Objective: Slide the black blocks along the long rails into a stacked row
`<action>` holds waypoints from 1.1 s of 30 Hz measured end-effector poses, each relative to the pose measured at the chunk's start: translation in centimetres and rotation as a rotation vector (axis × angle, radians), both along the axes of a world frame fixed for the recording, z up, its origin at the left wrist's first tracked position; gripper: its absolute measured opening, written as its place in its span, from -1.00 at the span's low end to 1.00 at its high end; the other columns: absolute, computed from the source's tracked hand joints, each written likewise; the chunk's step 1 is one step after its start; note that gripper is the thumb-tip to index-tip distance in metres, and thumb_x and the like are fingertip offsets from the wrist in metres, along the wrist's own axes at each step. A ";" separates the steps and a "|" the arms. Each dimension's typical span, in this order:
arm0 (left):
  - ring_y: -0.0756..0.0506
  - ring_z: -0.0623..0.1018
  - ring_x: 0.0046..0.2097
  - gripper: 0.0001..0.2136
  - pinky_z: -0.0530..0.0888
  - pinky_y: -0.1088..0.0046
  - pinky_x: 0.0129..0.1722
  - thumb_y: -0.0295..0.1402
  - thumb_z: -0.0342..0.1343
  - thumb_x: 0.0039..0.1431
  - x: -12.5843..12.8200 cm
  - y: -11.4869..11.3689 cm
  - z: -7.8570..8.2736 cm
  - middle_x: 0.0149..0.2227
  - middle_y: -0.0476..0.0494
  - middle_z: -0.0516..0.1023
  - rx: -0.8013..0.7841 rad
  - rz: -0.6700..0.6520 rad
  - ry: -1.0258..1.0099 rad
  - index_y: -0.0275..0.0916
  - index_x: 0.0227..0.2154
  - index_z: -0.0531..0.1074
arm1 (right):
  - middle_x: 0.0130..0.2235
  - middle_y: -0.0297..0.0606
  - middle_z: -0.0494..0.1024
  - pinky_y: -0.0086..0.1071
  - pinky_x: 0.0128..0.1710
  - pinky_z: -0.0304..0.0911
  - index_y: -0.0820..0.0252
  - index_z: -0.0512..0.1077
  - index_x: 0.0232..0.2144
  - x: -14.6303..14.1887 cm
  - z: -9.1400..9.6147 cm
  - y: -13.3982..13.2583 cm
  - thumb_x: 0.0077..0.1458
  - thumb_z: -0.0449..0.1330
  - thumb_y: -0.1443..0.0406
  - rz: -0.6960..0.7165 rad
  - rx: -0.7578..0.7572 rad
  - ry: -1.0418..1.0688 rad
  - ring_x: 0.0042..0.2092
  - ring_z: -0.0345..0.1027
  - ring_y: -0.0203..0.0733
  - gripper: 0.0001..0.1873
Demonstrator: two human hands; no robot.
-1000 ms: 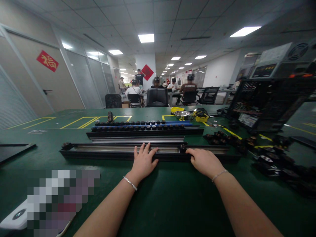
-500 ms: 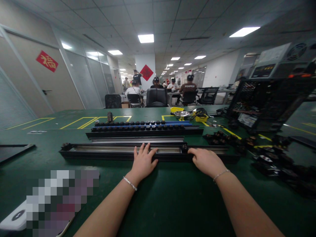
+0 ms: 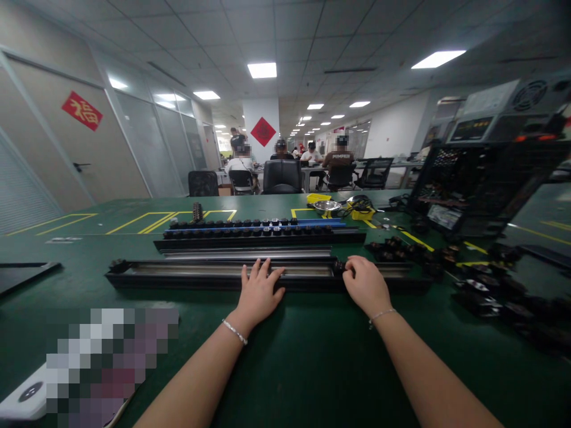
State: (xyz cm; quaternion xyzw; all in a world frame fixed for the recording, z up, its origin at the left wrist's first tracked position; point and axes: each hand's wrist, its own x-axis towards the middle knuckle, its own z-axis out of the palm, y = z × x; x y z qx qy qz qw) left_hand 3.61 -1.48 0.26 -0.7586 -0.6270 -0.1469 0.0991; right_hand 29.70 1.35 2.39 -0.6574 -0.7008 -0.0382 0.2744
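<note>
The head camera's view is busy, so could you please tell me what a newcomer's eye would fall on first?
Probably the left hand, spread on the long black rail lying across the green table, and the right hand, curled beside a small black part in that rail. Beyond them, the red diamond sign on the pillar stands out, as does the dark computer case at the right.

Black chair [image 3: 282,176], red poster [image 3: 263,131] — diamond-shaped, seated people [image 3: 339,160]

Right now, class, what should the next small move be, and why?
Probably nudge the small black block along the long black rail with the right hand: that hand is at the block, while the left hand lies spread on the rail and could steady it.
</note>
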 end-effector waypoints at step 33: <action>-0.32 0.09 0.30 -0.57 -0.01 -0.18 0.20 -0.10 0.00 0.17 -0.2 0.1 -0.3 0.27 -0.18 0.18 0.028 -0.010 -0.004 0.10 0.12 0.27 | -0.06 -0.20 0.51 0.13 0.11 -0.10 0.10 0.47 -0.24 -0.3 -0.6 0.2 0.04 0.01 0.16 -0.097 0.032 0.144 0.01 0.27 -0.01 -0.68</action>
